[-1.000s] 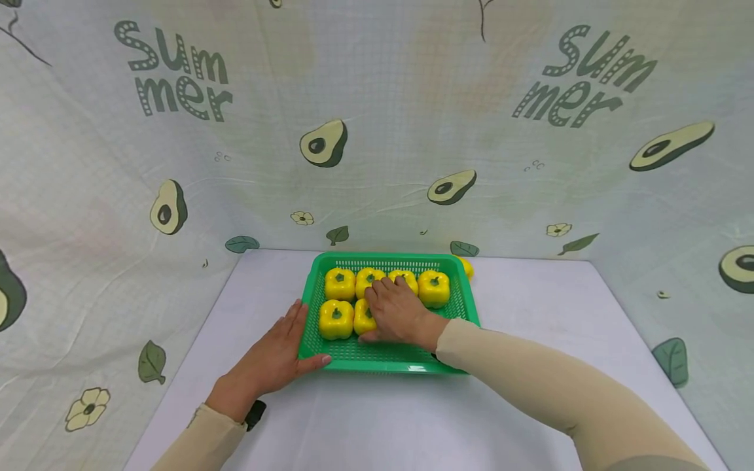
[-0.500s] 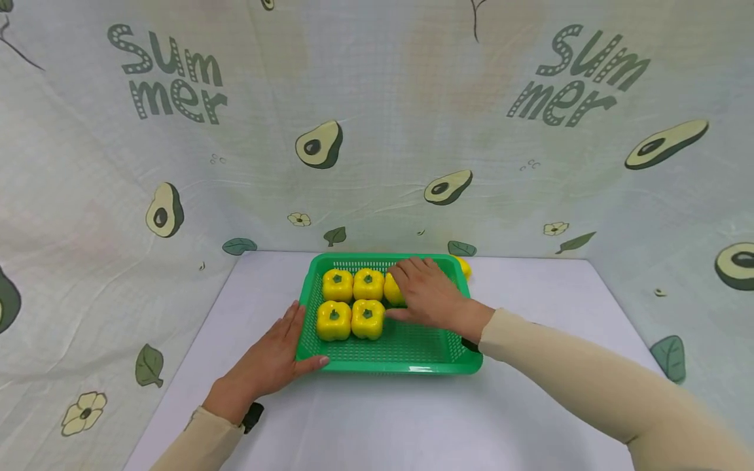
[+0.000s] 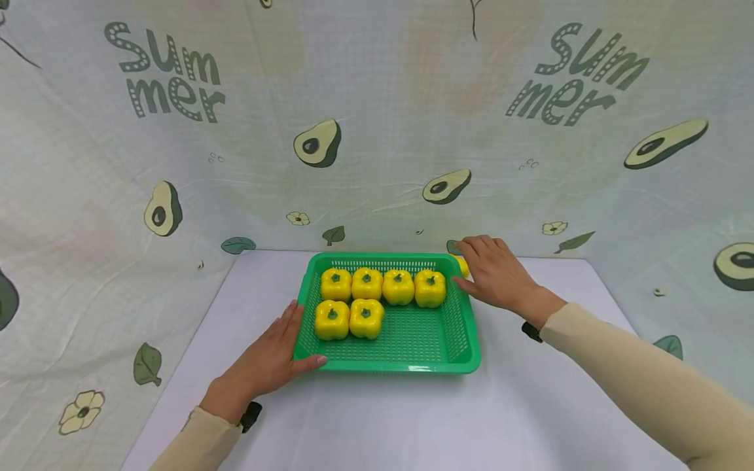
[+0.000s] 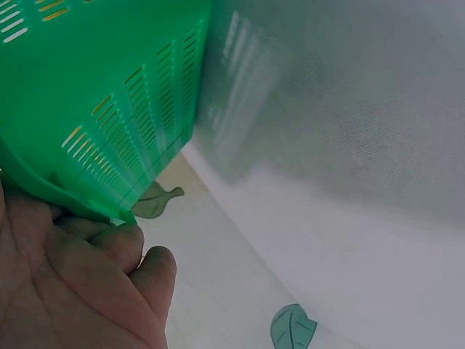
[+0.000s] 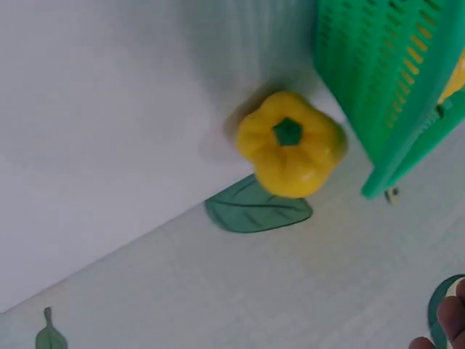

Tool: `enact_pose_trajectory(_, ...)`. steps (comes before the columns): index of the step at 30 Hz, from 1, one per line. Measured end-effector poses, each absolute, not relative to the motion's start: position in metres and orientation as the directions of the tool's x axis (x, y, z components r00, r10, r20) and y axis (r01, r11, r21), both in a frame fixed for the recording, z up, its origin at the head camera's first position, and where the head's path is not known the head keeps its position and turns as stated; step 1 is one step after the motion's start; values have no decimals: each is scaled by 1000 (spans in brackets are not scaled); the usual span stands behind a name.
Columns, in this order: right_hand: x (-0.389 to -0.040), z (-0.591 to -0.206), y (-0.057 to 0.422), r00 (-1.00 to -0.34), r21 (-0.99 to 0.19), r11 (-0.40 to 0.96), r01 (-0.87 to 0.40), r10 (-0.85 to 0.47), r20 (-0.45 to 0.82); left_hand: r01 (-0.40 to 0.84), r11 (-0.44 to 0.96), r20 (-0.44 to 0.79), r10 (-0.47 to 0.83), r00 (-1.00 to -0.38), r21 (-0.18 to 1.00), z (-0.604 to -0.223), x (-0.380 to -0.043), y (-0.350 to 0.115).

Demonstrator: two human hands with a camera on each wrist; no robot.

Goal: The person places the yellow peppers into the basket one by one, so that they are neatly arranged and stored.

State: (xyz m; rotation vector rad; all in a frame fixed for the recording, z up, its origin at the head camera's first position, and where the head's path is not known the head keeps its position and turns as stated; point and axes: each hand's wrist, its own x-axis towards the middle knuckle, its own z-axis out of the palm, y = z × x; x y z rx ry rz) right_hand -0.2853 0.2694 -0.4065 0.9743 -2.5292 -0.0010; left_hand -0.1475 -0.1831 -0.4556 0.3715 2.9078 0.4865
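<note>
A green plastic basket (image 3: 389, 367) holds several yellow bell peppers with green stems. They stand upright: a back row, and a front pair of peppers (image 3: 366, 319) at the left. My left hand (image 3: 259, 366) lies along the basket's left side with straight fingers, thumb on the front rim. My right hand (image 3: 497, 275) is over the basket's back right corner, fingers extended and holding nothing. Just beneath it, outside the basket, another yellow bell pepper (image 5: 290, 145) sits on the table, partly hidden by the rim in the head view. Right fingertips (image 5: 452, 320) show at the right wrist view's lower right.
The basket stands on a white-covered table (image 3: 377, 418). A pale cloth (image 3: 377, 78) printed with avocados, leaves and lettering hangs behind the table and along both sides. The loose pepper is near the table's back edge.
My right hand has left the peppers inside the basket and moved right, past the back right corner. The pepper rows now show uncovered. My left hand stays at the left side.
</note>
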Motion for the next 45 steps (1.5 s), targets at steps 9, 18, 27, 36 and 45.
enact_pose_trajectory(9, -305, -429, 311, -714, 185, 791, -582, -607, 349, 206, 916, -127, 263, -956, 344, -457, -148, -183)
enact_pose_trajectory(18, -319, -458, 321, -786, 136, 825, -549, -565, 252, 215, 921, -115, 264, -958, 326, -457, -148, -183)
enact_pose_trajectory(27, -333, -484, 314, -741, 165, 782, -601, -623, 251, 195, 924, -130, 248, -960, 328, -456, -147, -181)
enact_pose_trajectory(36, -344, -498, 300, -723, 171, 762, -625, -647, 242, 181, 924, -134, 237, -962, 336, -457, -147, -182)
enact_pose_trajectory(45, -347, -505, 295, -749, 164, 768, -619, -640, 174, 179, 921, -140, 239, -961, 345, -457, -147, -182)
